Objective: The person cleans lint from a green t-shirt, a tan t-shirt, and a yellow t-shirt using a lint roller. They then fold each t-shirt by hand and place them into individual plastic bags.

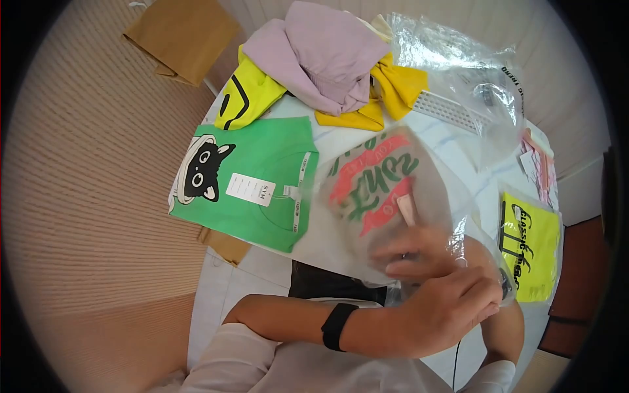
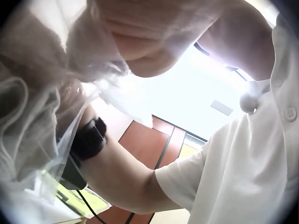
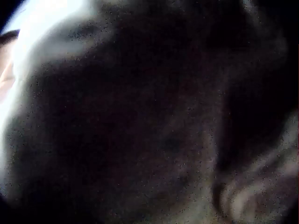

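A clear plastic bag [image 1: 462,229] lies over a folded grey garment [image 1: 429,173] with pink and green lettering. My left hand [image 1: 452,308], curled, pinches the bag's edge close to my right wrist. Through the film my right hand [image 1: 426,252] shows blurred inside the bag, its fingers stretched leftward over the garment's lower part. In the left wrist view, crumpled bag film [image 2: 32,126] hangs beside my right forearm, which wears a black wrist band [image 2: 88,140]. The right wrist view is almost wholly dark.
Left lies a green shirt [image 1: 262,160] with a cat print and white tag [image 1: 251,189]. Behind are a lilac garment [image 1: 327,52] and yellow clothes [image 1: 400,85], then another clear bag [image 1: 452,52]. A bagged yellow garment [image 1: 540,249] lies right; brown paper [image 1: 183,36] is far left.
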The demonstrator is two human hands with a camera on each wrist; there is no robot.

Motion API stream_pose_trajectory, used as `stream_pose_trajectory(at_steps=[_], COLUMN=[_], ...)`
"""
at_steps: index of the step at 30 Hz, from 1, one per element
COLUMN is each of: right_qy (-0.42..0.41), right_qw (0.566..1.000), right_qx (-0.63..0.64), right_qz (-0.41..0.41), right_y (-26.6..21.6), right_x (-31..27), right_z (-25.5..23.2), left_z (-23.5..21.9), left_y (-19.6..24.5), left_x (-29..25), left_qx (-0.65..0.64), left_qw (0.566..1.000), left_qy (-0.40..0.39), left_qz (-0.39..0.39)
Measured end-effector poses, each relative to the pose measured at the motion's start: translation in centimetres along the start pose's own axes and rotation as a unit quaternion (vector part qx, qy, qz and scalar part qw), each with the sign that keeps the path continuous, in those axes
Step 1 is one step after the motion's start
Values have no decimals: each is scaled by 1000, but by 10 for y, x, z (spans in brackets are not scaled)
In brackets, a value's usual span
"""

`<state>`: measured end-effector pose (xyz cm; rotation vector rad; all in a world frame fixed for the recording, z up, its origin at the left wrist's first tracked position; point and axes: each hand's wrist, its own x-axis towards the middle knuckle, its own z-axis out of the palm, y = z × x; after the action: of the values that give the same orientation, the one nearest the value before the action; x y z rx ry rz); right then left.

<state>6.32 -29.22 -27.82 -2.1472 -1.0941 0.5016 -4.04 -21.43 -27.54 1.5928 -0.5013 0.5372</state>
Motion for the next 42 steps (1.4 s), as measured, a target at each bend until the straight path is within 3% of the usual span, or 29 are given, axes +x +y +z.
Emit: stream_pose_trajectory(at_steps=[1,4,5,7,10,13,16,17,20,23,27,30,33,36,42], right_qy=[7,25,40,65,126,111,204,177,67,41,117,91,69,98,27], right_qw=[999,980,979,915,920,955,893,905,942,956,950,985,994,951,966], right_qx=[19,76,-70,-353,-355,-233,-401,-376,-293,-277,-282,-123,-87,-250,-243], right_qz=[45,180,186,185,106,145,19,-91,-147,-89,-65,-73,-10,-152,-89], right_y=[-4,-8,-1,27,72,66,40,53,55,13,19,19,-4,9,9], right_x=[-4,-13,-13,-8,-19,-30,-28,-32,-44,-44,-32,-22,6,29,28], right_z=[-4,-10,-7,5,17,9,10,9,38,43,56,75,68,76,77], left_z=[1,-6,-9,-6,2,3,4,4,7,13,21,21,20,21,14], left_y=[-1,-7,-6,-7,-16,-18,-19,-20,-19,-25,-24,-15,-10,-8,-12], left_x=[0,-11,-13,-18,-27,-27,-35,-38,-27,-29,-37,-34,-27,-25,-28], left_qx=[-1,-4,-7,-16,-6,14,46,62,38,15,54,111,145,144,122], left_qw=[1000,998,996,996,995,990,983,979,998,998,993,985,978,980,987], left_qy=[14,-29,-43,-57,-81,-110,-157,-172,-51,-62,-109,-129,-148,-131,-104], left_qz=[9,-64,-78,-72,-63,-81,-87,-85,-7,-27,-6,22,30,40,25])
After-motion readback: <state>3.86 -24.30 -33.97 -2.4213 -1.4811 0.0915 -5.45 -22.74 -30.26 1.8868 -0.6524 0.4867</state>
